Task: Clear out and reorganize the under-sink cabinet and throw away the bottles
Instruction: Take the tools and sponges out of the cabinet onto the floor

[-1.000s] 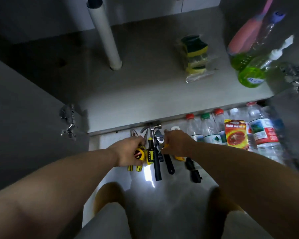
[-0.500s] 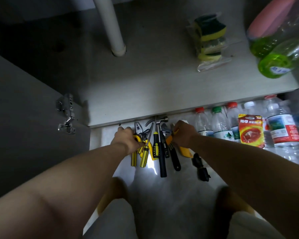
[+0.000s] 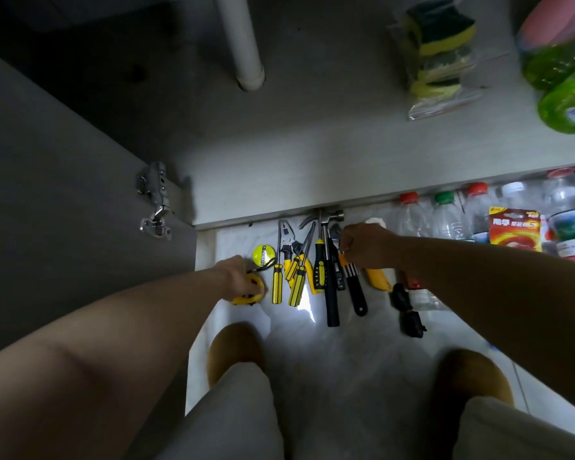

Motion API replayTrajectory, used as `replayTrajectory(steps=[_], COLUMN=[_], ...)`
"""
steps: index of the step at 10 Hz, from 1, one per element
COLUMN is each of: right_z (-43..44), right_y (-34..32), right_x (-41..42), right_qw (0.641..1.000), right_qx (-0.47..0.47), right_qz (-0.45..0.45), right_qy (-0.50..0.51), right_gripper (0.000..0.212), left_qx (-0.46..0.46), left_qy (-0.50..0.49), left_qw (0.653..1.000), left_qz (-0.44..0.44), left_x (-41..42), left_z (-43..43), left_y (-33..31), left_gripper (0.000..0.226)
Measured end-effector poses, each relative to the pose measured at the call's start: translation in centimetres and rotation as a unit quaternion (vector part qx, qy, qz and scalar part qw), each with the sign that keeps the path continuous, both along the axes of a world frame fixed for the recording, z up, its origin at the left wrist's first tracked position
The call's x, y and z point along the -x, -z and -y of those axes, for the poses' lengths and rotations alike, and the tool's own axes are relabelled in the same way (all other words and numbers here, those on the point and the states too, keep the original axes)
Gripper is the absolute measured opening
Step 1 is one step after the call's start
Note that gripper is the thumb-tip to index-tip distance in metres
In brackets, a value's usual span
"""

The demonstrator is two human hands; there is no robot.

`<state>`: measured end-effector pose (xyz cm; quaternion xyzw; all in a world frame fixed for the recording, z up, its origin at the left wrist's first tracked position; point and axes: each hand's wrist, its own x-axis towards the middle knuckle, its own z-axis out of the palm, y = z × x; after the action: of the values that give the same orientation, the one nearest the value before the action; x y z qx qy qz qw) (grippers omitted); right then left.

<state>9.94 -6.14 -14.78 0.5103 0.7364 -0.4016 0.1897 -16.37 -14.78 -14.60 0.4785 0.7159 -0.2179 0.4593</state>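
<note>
Pale floor tiles [image 3: 346, 353] met the open under-sink cabinet [image 3: 312, 154], whose grey base held a white pipe [image 3: 243, 44] and a sponge pack [image 3: 439, 54]. Clear plastic bottles [image 3: 445, 217] lay on the tiles at right, caps toward the cabinet edge, long axes running back toward the person. Left hand [image 3: 239, 277] gripped a yellow tape measure [image 3: 251, 297]; right hand [image 3: 369, 245] pinched an orange-handled tool [image 3: 342, 259] in the tool row [image 3: 331, 293]

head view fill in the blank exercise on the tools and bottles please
The left hand grips a ____ tape measure.
The sponges sit in a clear plastic ____.
The water bottle between the two red-capped ones has a ____ cap.
The hammer lies on the ____, outside the cabinet.
Missing words: yellow; bag; green; floor.
</note>
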Motion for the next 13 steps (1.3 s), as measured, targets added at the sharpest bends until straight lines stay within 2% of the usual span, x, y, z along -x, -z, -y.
replayTrajectory(steps=[1, 3, 4, 5, 6, 7, 8, 9, 10, 11, 12, 13], right_z=[0.0, -0.6, -2.1, -4.0, -5.4, -7.1, -8.2, -10.4, -13.0, -15.6, -18.6, -20.0], right_y=[-0.3, -3.2, -6.0, -8.8, -10.1, -10.4, -9.8, -8.3, -6.8, -6.5, -7.2, -7.2], right_x=[0.2, 0.5, -0.7, -3.1, -5.5, -9.2, -11.4, -13.6, -14.9, -15.6, -15.7, -15.5], right_qw=[0.999, 0.997, 0.997, 0.998, 0.988, 0.958, 0.927, 0.887, 0.844, 0.802, 0.743, 0.753], right_qx=[0.017, 0.032, 0.048, 0.016, -0.052, -0.171, -0.198, -0.227, -0.242, -0.214, -0.208, -0.135], right_qz=[0.019, 0.025, -0.009, -0.060, -0.103, -0.099, -0.102, -0.133, -0.178, -0.223, -0.310, -0.352], right_qy=[-0.025, -0.064, -0.057, 0.017, 0.104, 0.207, 0.302, 0.380, 0.445, 0.511, 0.555, 0.539], right_gripper=[0.025, 0.028, 0.029, 0.022, 0.019, 0.020, 0.020, 0.018, 0.024, 0.038, 0.021, 0.026], left_qx=[-0.008, -0.028, -0.067, -0.133, -0.197, -0.270, -0.327, -0.372, -0.439, -0.435, -0.350, -0.269], left_qy=[-0.023, 0.055, 0.068, -0.003, -0.042, 0.004, 0.048, 0.068, -0.023, -0.145, -0.295, -0.341], left_qw=[1.000, 0.998, 0.995, 0.986, 0.969, 0.947, 0.930, 0.910, 0.889, 0.882, 0.859, 0.838], left_qz=[0.014, -0.031, 0.004, 0.102, 0.143, 0.175, 0.164, 0.171, 0.130, 0.113, 0.229, 0.331], left_x=[-0.5, -2.2, -3.7, -6.3, -8.8, -12.9, -15.9, -19.8, -23.4, -25.0, -25.3, -25.1], left_z=[-0.9, -3.6, -4.9, -6.5, -8.4, -11.6, -14.8, -19.7, -24.8, -28.6, -30.9, -31.1], left_y=[-0.5, -2.8, -4.4, -5.6, -6.4, -7.9, -9.2, -10.6, -11.6, -11.7, -10.7, -10.2], left_gripper=[0.038, 0.013, 0.025, 0.009, 0.009, 0.015, 0.020, 0.056, 0.056, 0.075, 0.079, 0.043])
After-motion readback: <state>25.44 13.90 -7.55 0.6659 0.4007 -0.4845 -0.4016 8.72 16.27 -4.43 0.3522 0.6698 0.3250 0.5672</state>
